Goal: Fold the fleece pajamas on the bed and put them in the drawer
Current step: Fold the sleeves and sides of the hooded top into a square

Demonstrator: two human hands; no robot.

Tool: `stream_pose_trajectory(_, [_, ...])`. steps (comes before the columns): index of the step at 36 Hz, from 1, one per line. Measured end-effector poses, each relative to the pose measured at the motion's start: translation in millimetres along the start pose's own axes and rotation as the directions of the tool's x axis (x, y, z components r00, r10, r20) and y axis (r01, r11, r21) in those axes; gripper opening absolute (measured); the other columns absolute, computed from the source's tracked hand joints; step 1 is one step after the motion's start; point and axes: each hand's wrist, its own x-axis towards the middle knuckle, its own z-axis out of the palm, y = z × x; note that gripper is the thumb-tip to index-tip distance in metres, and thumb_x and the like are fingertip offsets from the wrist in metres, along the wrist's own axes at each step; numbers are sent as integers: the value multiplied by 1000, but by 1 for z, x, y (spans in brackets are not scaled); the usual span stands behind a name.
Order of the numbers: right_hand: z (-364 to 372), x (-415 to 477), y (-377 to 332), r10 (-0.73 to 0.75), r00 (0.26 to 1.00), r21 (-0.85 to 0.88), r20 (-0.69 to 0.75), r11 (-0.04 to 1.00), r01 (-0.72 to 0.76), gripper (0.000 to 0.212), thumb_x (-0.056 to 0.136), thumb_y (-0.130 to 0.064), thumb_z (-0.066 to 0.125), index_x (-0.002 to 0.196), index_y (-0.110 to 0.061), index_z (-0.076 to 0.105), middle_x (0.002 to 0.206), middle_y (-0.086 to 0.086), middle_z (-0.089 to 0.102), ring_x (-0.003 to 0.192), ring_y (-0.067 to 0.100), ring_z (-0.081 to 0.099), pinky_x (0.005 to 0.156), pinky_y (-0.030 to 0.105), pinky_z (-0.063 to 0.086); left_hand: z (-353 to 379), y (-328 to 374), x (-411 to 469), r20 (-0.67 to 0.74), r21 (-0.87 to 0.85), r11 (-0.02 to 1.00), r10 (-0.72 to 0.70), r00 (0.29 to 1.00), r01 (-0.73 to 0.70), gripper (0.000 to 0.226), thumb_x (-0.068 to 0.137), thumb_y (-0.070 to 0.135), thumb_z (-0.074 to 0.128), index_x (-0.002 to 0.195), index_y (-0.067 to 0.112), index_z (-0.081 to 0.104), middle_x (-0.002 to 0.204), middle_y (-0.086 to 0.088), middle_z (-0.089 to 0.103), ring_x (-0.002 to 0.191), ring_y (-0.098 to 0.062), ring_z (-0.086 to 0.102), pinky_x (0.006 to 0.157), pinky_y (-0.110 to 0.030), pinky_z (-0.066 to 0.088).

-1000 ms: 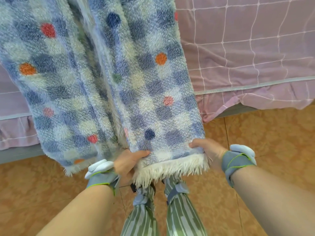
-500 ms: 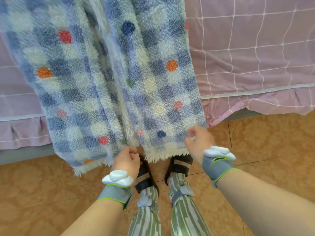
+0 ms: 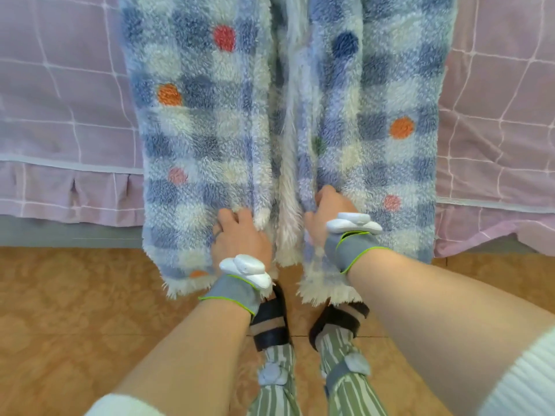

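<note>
The fleece pajama trousers (image 3: 210,139), blue and white checked with red and orange dots, hang over the edge of the bed (image 3: 60,100), both legs reaching nearly to the floor. My left hand (image 3: 240,238) grips the inner edge of the left trouser leg near its hem. My right hand (image 3: 327,214) grips the inner edge of the right trouser leg (image 3: 384,145), a little higher. White fluffy lining shows between the two legs. No drawer is in view.
The bed carries a lilac checked cover with a frilled skirt (image 3: 72,193). Orange patterned floor tiles (image 3: 75,310) lie below. My feet in dark sandals (image 3: 270,322) stand just under the trouser hems.
Both hands let go of the right leg's hem and moved up. The left hand now holds the left leg's inner edge, the right hand the right leg's. The view shifted right.
</note>
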Motion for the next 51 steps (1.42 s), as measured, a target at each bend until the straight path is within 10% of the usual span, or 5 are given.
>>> stream_pose_trajectory(9, [6, -25, 6, -76, 989, 573, 129, 820, -12, 25, 84, -8, 58, 108, -16, 58, 85, 1, 58, 88, 20, 54, 74, 20, 46, 18, -41, -32, 201, 17, 943, 322, 925, -332, 46, 84, 48, 49, 127, 35, 42, 154, 4, 13, 137, -26, 20, 103, -39, 37])
stream_pose_trajectory(17, [25, -67, 44, -19, 992, 316, 127, 949, -22, 22, 90, -11, 53, 108, -11, 66, 108, 7, 69, 103, 23, 62, 88, 22, 41, 18, -68, -36, 212, -89, 933, 359, 909, -347, 27, 93, 24, 42, 117, 26, 53, 121, 1, 59, 112, -25, 56, 91, -36, 46])
stream_pose_trajectory(28, [56, -58, 84, 299, 878, 411, -374, 902, -132, 34, 74, -7, 63, 108, -3, 55, 106, 17, 59, 103, 34, 53, 90, 36, 37, 26, -110, -13, -339, -565, 806, -421, 841, 176, 63, 71, 9, 63, 128, 4, 38, 132, -20, 36, 122, -38, 37, 99, -43, 32])
stream_pose_trajectory(42, [62, -36, 121, 568, 781, 421, -258, 794, -438, 121, 63, -62, 71, 149, -23, -4, 145, 17, 38, 131, 35, 39, 107, 54, 32, 37, -126, 8, -94, -698, 695, -328, 940, 173, 105, 76, 22, 72, 150, 19, -2, 146, -13, 36, 126, -35, 44, 104, -47, 37])
stream_pose_trajectory(51, [48, -43, 132, 535, 817, 476, -215, 788, -391, 117, 59, -61, 76, 147, -16, 13, 146, 17, 32, 129, 37, 37, 103, 54, 30, 32, -137, -1, -28, -705, 695, -223, 974, 139, 53, 76, 32, 75, 123, 16, 55, 107, -4, 61, 94, -22, 58, 79, -30, 43])
